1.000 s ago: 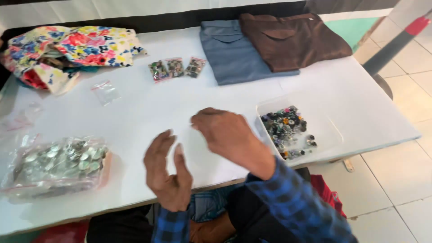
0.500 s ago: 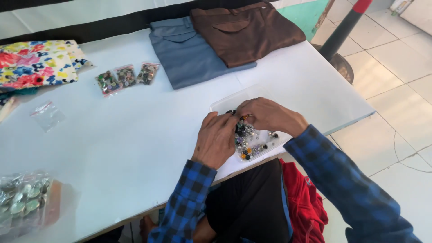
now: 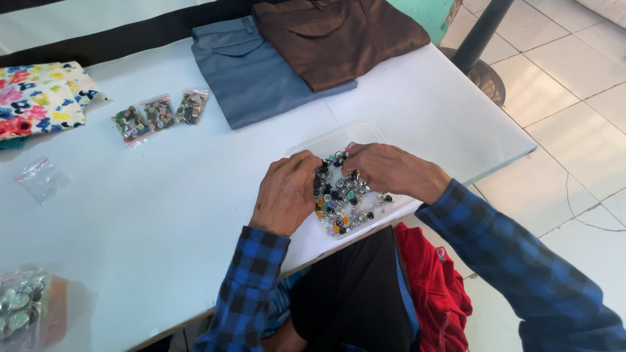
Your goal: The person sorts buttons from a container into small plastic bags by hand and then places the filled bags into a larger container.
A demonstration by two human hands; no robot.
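Left hand: the left hand point(image 3: 285, 194) sits palm down at the near-left rim of the shallow clear plastic tray point(image 3: 326, 140), fingers curled forward into the pile; the fingertips are buried among the pieces, so whether they pinch anything cannot be told.
Right hand: the right hand point(image 3: 389, 169) comes in from the right, knuckles up, fingers bent down into the same pile (tips hidden too); no telling if anything is held.
Tray: it lies on the white table top point(image 3: 163, 195) near the front edge, right under both hands, with its far half bare and see-through.
Contents: a heap of small round mixed-colour buttons point(image 3: 342, 199), black, silver, orange and teal; single pieces are too small to tell apart.
Behind: folded grey-blue trousers point(image 3: 251, 72) with folded brown trousers point(image 3: 339, 36) overlapping their right side, the brown pair cut off at the top of the picture.
Left of that: three small clear zip bags of buttons point(image 3: 158, 114) in a row, well apart from the tray.
Far left: floral patterned cloth point(image 3: 39, 98), cut by the frame edge, and an empty-looking clear zip bag point(image 3: 42, 179) nearer the front.
Bottom left corner: a clear bag of silvery buttons point(image 3: 23, 309), only partly in view.
Lap: red fabric point(image 3: 433, 287) below the table edge, partly hidden by the blue checked sleeve point(image 3: 515, 261).
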